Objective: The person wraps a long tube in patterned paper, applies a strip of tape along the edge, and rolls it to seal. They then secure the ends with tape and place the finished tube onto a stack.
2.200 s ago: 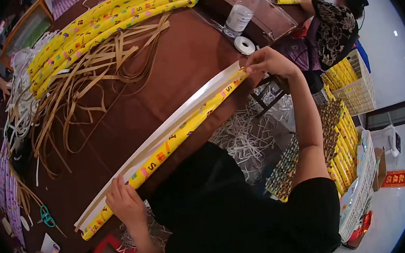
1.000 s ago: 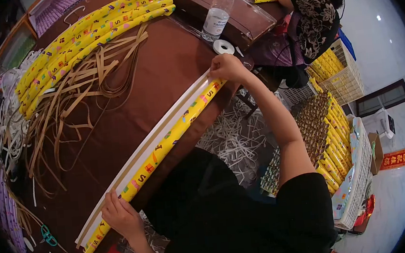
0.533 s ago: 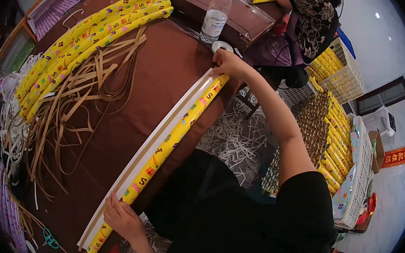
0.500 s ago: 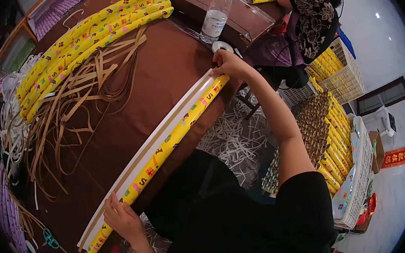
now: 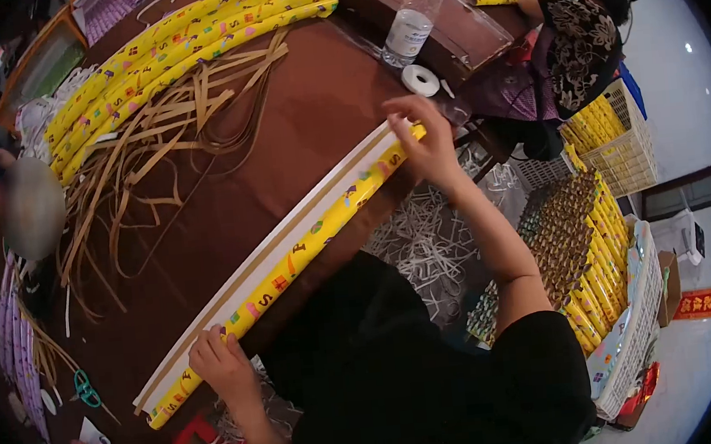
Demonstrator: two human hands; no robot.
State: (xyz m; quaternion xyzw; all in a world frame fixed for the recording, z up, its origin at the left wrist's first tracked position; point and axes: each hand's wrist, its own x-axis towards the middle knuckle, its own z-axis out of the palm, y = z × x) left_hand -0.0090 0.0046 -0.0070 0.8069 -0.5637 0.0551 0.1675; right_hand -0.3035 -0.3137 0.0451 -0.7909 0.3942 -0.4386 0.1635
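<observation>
A long roll of yellow gift wrapping paper (image 5: pixel 314 231) with printed letters and presents lies diagonally along the table's near edge. Its loose white edge shows behind it, with a brown tape strip (image 5: pixel 262 264) running along the length. My left hand (image 5: pixel 225 370) grips the roll near its lower left end, fingers bent over the top. At the upper right end my right hand (image 5: pixel 432 146) curls its fingers and thumb around the tip of the roll; part of the grip is hidden. A white tape roll (image 5: pixel 421 81) lies just beyond my right hand.
Several yellow rolls (image 5: pixel 189 55) and tangled brown strips (image 5: pixel 156 163) lie at the far left. A water bottle (image 5: pixel 416 22) stands at the back. Scissors (image 5: pixel 88 389) lie at left. A crate of rolls (image 5: pixel 598 285) and a co-worker (image 5: pixel 585 41) are on the right.
My right hand has loosened its pinch at the roll's upper end and its fingers are spread wider there. My left hand remains on the lower end. The whole view has shifted slightly.
</observation>
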